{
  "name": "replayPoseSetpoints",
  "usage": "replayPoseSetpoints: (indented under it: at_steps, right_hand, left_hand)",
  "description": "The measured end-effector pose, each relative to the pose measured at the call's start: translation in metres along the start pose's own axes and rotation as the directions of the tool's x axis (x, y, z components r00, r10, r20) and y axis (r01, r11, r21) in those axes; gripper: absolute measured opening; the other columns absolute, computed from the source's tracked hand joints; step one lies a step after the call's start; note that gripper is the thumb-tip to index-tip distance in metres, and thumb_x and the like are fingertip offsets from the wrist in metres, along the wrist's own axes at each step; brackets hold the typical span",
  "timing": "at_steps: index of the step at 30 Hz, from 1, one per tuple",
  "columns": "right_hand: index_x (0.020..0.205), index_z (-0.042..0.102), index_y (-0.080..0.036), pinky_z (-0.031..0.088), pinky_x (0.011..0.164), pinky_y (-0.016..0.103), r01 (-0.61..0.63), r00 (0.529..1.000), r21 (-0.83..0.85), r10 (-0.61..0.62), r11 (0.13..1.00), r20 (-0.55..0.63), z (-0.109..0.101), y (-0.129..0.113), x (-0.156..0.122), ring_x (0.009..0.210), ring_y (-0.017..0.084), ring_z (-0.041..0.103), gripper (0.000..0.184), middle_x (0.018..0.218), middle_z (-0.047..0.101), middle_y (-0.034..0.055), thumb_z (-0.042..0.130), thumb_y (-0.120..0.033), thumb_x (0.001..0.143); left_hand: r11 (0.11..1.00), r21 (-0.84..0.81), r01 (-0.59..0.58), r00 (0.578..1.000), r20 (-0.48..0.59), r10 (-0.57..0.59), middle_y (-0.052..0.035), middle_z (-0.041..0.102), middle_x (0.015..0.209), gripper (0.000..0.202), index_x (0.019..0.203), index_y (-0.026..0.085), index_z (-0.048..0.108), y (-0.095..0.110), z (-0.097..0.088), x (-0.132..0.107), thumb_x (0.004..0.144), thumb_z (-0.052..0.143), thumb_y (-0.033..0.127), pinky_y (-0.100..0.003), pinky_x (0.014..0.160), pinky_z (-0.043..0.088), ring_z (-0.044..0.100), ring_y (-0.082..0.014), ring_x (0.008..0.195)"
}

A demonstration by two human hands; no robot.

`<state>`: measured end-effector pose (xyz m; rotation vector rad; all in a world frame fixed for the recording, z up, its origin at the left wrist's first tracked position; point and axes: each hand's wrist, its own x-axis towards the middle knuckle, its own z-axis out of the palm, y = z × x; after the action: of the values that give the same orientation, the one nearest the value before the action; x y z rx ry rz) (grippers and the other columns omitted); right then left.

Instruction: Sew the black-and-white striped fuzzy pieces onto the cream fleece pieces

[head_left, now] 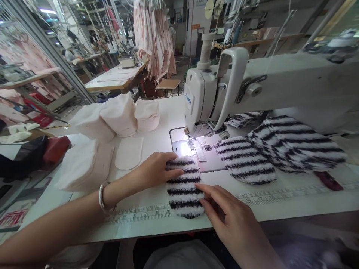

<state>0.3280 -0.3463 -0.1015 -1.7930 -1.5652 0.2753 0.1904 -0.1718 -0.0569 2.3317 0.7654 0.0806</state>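
Note:
A black-and-white striped fluffy fabric piece (185,194) with a rounded end lies on the sewing table, just in front of the machine's lit needle area. My left hand (157,170), a silver bangle on its wrist, holds the piece by its upper left edge, thumb on top. At the right edge, my right hand (224,209) pinches the fabric between thumb and fingers. The presser foot (191,142) of the white sewing machine (200,93) stands beyond the fabric's far end. What lies under the piece is hidden.
Stacks of cream fabric pieces (119,114) stand at the left, beside a single cream piece (129,153). More striped pieces (297,145) are piled right of the needle, under the machine arm. A printed ruler (140,215) runs along the table's front edge.

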Motion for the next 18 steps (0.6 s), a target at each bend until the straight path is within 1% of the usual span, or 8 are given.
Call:
replayPoseSetpoints:
  at_steps: [3, 5, 7, 9, 11, 13, 15, 18]
  right_hand:
    - [0.111, 0.062, -0.022, 0.054, 0.065, 0.023, 0.0, 1.0, 0.007, 0.0, 1.0, 0.023, 0.002, 0.003, -0.002, 0.079, 0.014, 0.066, 0.027, 0.09, 0.068, 0.0024, 0.045, -0.019, 0.09]
    - [0.113, 0.061, -0.024, 0.054, 0.068, 0.022, -0.018, 0.999, 0.04, 0.017, 0.999, 0.036, 0.001, 0.004, -0.003, 0.08, 0.013, 0.066, 0.027, 0.091, 0.068, 0.0016, 0.047, -0.021, 0.09]
    - [0.113, 0.062, -0.026, 0.053, 0.069, 0.02, -0.078, 0.997, 0.114, 0.074, 0.99, 0.035, -0.003, 0.002, -0.002, 0.08, 0.012, 0.066, 0.026, 0.092, 0.068, 0.0003, 0.051, -0.024, 0.089]
    - [0.112, 0.063, -0.028, 0.053, 0.068, 0.017, -0.187, 0.981, 0.244, 0.193, 0.952, -0.002, -0.012, -0.003, 0.002, 0.077, 0.011, 0.066, 0.027, 0.09, 0.067, -0.0005, 0.056, -0.03, 0.087]
    - [0.111, 0.064, -0.028, 0.053, 0.06, 0.015, -0.266, 0.947, 0.411, 0.316, 0.872, -0.058, -0.021, -0.01, 0.007, 0.068, 0.011, 0.065, 0.028, 0.085, 0.064, -0.0007, 0.059, -0.036, 0.085]
    - [0.111, 0.062, -0.028, 0.052, 0.051, 0.015, -0.266, 0.929, 0.548, 0.362, 0.793, -0.073, -0.028, -0.014, 0.011, 0.061, 0.011, 0.063, 0.029, 0.082, 0.063, -0.0006, 0.06, -0.039, 0.084]
    - [0.112, 0.058, -0.028, 0.05, 0.047, 0.016, -0.221, 0.944, 0.587, 0.321, 0.779, -0.071, -0.03, -0.015, 0.011, 0.059, 0.011, 0.063, 0.026, 0.079, 0.064, -0.0006, 0.056, -0.036, 0.087]
    - [0.104, 0.057, -0.027, 0.052, 0.059, 0.017, -0.056, 0.995, 0.378, 0.083, 0.924, -0.055, -0.021, -0.008, 0.005, 0.071, 0.012, 0.064, 0.015, 0.082, 0.065, -0.0001, 0.053, -0.025, 0.09]
  left_hand:
    - [0.999, -0.048, -0.014, 0.997, -0.077, 0.01, -0.0001, 0.059, 0.071, 0.019, 0.09, 0.018, 0.064, -0.001, -0.001, 0.003, 0.08, 0.064, 0.034, -0.026, 0.06, 0.033, 0.05, -0.0141, 0.065]
    - [0.993, -0.114, -0.005, 0.996, -0.089, -0.006, -0.0009, 0.061, 0.072, 0.014, 0.088, 0.018, 0.066, -0.002, -0.004, 0.006, 0.079, 0.065, 0.029, -0.026, 0.061, 0.034, 0.051, -0.0142, 0.067]
    - [0.978, -0.207, 0.029, 0.999, -0.026, -0.035, 0.0003, 0.059, 0.07, 0.013, 0.083, 0.017, 0.065, -0.001, -0.009, 0.01, 0.08, 0.063, 0.029, -0.025, 0.057, 0.036, 0.051, -0.0115, 0.06]
    - [0.939, -0.338, 0.068, 0.997, 0.05, -0.055, 0.0015, 0.057, 0.068, 0.017, 0.081, 0.015, 0.062, 0.002, -0.014, 0.015, 0.083, 0.059, 0.032, -0.022, 0.052, 0.039, 0.05, -0.0087, 0.053]
    - [0.873, -0.476, 0.108, 0.992, 0.103, -0.066, 0.0024, 0.053, 0.067, 0.019, 0.08, 0.014, 0.057, 0.005, -0.02, 0.018, 0.086, 0.053, 0.032, -0.02, 0.048, 0.041, 0.05, -0.0073, 0.051]
    - [0.801, -0.585, 0.13, 0.99, 0.118, -0.074, 0.0032, 0.048, 0.066, 0.018, 0.079, 0.014, 0.053, 0.008, -0.027, 0.019, 0.087, 0.05, 0.03, -0.018, 0.047, 0.042, 0.048, -0.0061, 0.051]
    - [0.743, -0.657, 0.129, 0.991, 0.1, -0.084, 0.0036, 0.046, 0.067, 0.014, 0.08, 0.014, 0.052, 0.008, -0.034, 0.018, 0.085, 0.05, 0.026, -0.016, 0.046, 0.041, 0.046, -0.005, 0.051]
    - [0.628, -0.775, 0.073, 0.996, 0.025, -0.085, 0.0031, 0.05, 0.067, 0.007, 0.081, 0.014, 0.057, 0.001, -0.046, 0.012, 0.079, 0.055, 0.02, -0.015, 0.048, 0.041, 0.049, -0.0054, 0.054]
